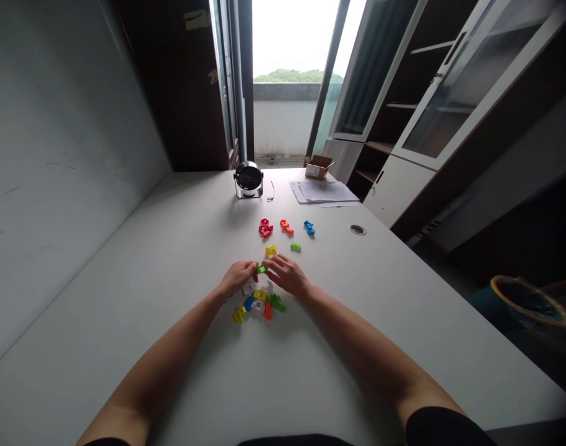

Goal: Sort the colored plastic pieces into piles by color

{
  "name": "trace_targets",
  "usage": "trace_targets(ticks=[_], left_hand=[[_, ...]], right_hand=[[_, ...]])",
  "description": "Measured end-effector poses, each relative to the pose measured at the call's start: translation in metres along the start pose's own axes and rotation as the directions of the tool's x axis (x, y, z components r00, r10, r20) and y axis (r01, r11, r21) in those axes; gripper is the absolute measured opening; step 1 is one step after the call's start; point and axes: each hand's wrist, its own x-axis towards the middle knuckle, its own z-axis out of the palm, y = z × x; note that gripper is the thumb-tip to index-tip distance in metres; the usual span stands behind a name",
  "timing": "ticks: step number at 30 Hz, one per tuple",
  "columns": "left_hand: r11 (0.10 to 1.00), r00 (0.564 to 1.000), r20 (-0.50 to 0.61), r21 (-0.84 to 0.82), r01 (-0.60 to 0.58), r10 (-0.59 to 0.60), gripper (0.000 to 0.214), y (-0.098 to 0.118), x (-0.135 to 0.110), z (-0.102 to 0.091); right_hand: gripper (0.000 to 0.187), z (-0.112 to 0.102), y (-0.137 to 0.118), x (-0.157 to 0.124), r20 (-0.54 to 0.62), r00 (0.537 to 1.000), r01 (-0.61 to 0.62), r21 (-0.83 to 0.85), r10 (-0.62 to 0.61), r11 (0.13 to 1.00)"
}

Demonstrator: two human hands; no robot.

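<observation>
The left hand (241, 276) pinches a green block (261, 269) beyond the pile (259, 306), toward the table's far edge (194, 173), likely for clearance; whether the right hand (288, 275) also grips is unclear.

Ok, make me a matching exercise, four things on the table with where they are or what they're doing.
1. left hand
2. red cluster
3. orange cluster
4. cardboard box

A. middle of the three-cluster row
B. just beyond the papers
C. pinching a green piece
D. left end of the three-cluster row

Pairs: 1-C, 2-D, 3-A, 4-B
</observation>
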Motion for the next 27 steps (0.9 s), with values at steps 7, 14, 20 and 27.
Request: trace_targets(ticks=[7, 14, 20, 27], left_hand=[[0.999, 0.995, 0.098, -0.037, 0.037, -0.034, 0.041, 0.001, 0.0, -0.008], [0.997, 0.956, 0.292, 0.06, -0.044, 0.025, 0.039, 0.007, -0.007, -0.047], [0.99, 0.918, 0.389, 0.085, -0.116, 0.074, 0.038, 0.009, -0.016, -0.069], [0.983, 0.92, 0.384, 0.124, -0.139, 0.082, 0.037, 0.007, -0.019, -0.066]], right_hand=[[0.024, -0.011, 0.026, -0.007, -0.094, 0.985, -0.142, 0.028, 0.144, 0.989], [0.02, -0.013, 0.079, -0.028, -0.243, 0.824, -0.536, -0.043, 0.511, 0.843], [0.026, -0.011, 0.093, -0.036, -0.23, 0.687, -0.719, -0.08, 0.689, 0.69], [0.025, -0.008, 0.094, -0.036, -0.188, 0.669, -0.742, -0.117, 0.719, 0.66]])
